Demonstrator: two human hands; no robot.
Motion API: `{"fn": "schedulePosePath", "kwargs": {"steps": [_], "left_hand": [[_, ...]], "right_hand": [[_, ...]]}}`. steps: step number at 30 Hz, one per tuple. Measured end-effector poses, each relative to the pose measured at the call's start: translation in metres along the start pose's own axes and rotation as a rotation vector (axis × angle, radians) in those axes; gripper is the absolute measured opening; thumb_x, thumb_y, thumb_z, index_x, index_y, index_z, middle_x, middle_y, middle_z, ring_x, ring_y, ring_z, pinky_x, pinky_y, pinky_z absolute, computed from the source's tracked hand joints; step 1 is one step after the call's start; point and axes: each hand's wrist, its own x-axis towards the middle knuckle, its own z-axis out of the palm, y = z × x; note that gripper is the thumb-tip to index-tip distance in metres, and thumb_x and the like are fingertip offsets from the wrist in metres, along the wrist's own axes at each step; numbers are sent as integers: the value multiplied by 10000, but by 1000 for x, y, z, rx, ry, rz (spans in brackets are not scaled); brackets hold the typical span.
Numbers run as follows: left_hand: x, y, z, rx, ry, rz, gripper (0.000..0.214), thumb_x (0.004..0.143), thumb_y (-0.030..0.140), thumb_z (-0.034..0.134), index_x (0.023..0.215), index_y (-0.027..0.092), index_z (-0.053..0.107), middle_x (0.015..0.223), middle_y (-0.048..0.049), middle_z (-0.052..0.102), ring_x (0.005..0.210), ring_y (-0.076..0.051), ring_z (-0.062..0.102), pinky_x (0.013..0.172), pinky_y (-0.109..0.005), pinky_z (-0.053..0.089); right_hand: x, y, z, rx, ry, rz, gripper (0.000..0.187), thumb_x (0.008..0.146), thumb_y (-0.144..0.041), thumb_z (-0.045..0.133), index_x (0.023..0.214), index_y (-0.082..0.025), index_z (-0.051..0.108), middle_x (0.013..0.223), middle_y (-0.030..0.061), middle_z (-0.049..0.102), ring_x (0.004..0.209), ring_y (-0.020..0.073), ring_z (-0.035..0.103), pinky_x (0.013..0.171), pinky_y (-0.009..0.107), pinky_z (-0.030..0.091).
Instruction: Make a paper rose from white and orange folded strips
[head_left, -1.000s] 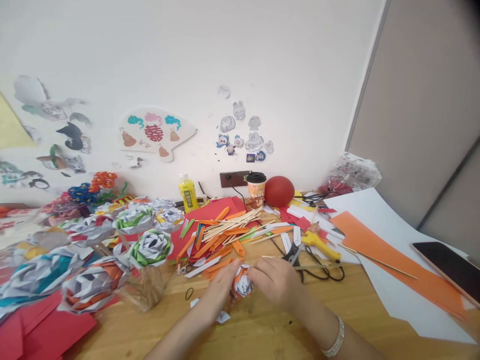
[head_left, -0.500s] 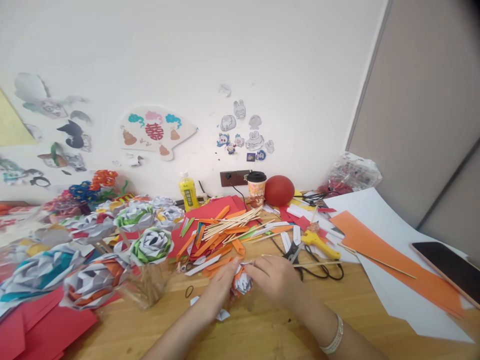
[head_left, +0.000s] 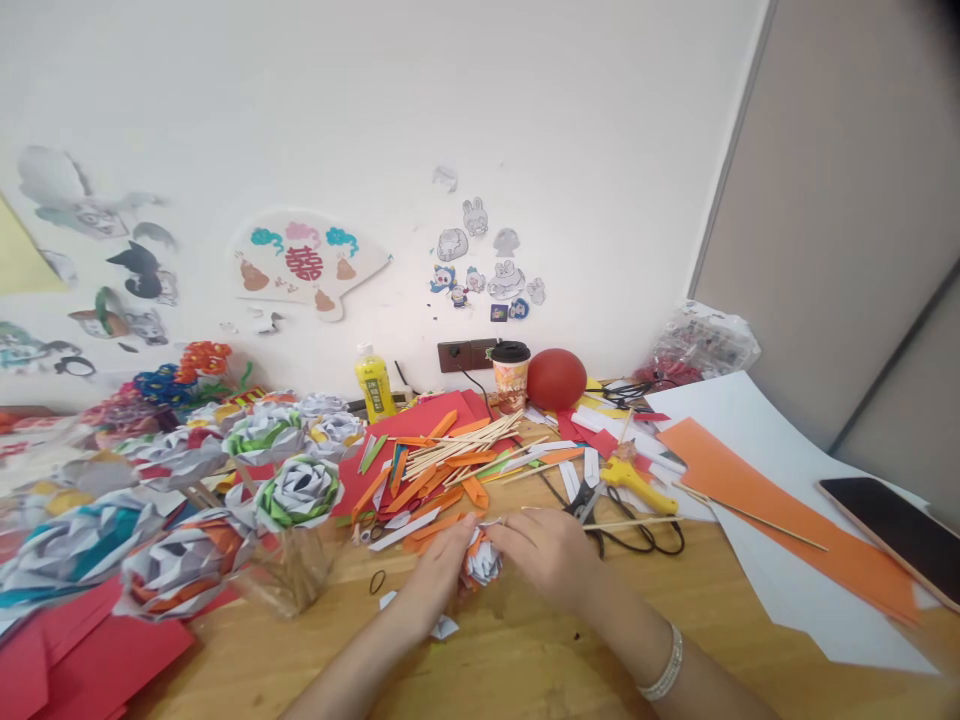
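Note:
A white and orange folded paper flower (head_left: 484, 562) is held between my two hands just above the wooden table. My left hand (head_left: 442, 565) wraps its left side, with the fingers pressed against it. On the other side my right hand (head_left: 544, 550) pinches the flower's upper right edge with curled fingers. The underside of the flower is hidden by the hands. Folded orange paper strips (head_left: 442, 480) and a heap of thin wooden sticks (head_left: 472, 445) lie right behind my hands. A small white paper scrap (head_left: 444, 628) rests below my left hand.
Finished paper flowers (head_left: 300, 490) stand in a clear cup (head_left: 289, 580) on the left, near red paper (head_left: 97, 640). To the right are scissors (head_left: 585, 500), a yellow glue gun (head_left: 637, 485), orange paper (head_left: 780, 520) and a phone (head_left: 900, 535). A drink bottle (head_left: 373, 382), cup (head_left: 511, 378) and red balloon (head_left: 556, 380) stand behind.
The view has shifted very slightly, so the scene sits a little further left. Both hands keep their hold on the paper flower, with hardly any visible movement.

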Motion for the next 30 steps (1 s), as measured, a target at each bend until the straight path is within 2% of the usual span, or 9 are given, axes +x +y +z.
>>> {"fn": "schedulePosePath", "kwargs": {"steps": [7,14,20,24,27,30], "left_hand": [[-1,0,1,-73,27,-28,411,803,524,273,680,188,476,639,-24,489,596,-159,459,565,-257,402],[-4,10,0,-45,43,-15,385,777,517,294,660,195,470,648,-20,489,653,-171,462,635,-280,409],[-1,0,2,-87,18,-39,400,769,532,296,663,186,467,625,-18,470,608,-158,453,574,-267,402],[2,-4,3,-260,-42,-114,367,769,467,311,802,173,527,618,-11,489,561,-146,460,474,-234,377],[3,0,2,-353,-93,-118,319,744,405,356,852,172,546,600,8,493,502,-117,428,424,-203,341],[3,5,0,-379,-107,-113,324,738,437,376,749,164,550,533,24,468,437,-94,380,407,-197,329]], "right_hand": [[2,-2,2,50,42,78,159,886,-222,401,909,-162,546,692,22,619,624,136,560,563,257,386],[4,-3,-3,101,53,85,199,895,-231,374,825,-167,549,679,25,623,611,138,560,550,254,387],[1,-3,0,120,24,84,172,884,-216,391,835,-169,550,687,21,620,629,129,565,570,243,392],[-1,0,4,89,3,89,165,876,-209,398,836,-169,554,669,18,614,608,136,558,555,248,389],[1,3,0,81,61,81,205,892,-238,372,888,-161,563,694,32,628,631,136,570,570,246,405],[4,5,-10,118,150,130,251,905,-272,338,930,-149,556,759,54,648,681,141,584,606,247,425]]}}
